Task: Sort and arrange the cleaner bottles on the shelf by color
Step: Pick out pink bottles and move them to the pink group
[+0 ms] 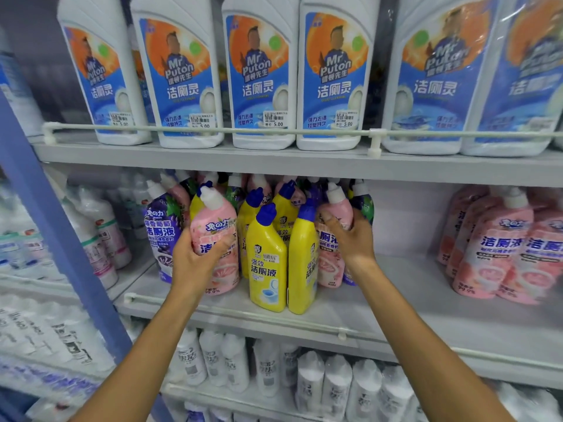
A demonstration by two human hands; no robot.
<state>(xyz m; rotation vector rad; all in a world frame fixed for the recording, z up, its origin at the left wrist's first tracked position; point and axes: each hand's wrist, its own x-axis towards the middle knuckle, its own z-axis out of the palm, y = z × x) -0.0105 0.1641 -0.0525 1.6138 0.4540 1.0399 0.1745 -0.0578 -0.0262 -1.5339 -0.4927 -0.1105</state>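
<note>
- Grey shelving unit (213, 161): flat boards with thin pale rails along the front edges; a blue upright post (54, 226) bounds the left side
- Top shelf: a row of large white toilet-cleaner bottles (259, 71), smooth plastic, broad flat-fronted bodies with glossy blue and orange labels and small price stickers, all upright
- Middle shelf (396, 303), right end: a group of pink cleaner bottles (499, 245) with white caps, upright, well apart from the central cluster, with bare shelf between
- Middle shelf, centre: a mixed cluster; yellow bottles (268, 260) with blue angled caps stand in front, glossy and flat-sided, long axes vertical, necks canted; a purple grape-label bottle (160, 236) stands at the cluster's left
- Bottom shelf: white bottles (335, 382) in blurred rows
- Left hand (195, 260): fingers clamped around the lower body of a pink bottle (213, 226); the bottle rises above the grip, long axis near vertical, leaning slightly, white bent cap pointing up and left; its base sits level with the shelf, whether resting or lifted cannot be told
- Right hand (350, 236): fingers curled over the shoulder of a second pink bottle (336, 208) behind the yellow ones; this bottle is upright, white cap above the fingers, body running down below the palm, partly hidden by the front yellow bottle
</note>
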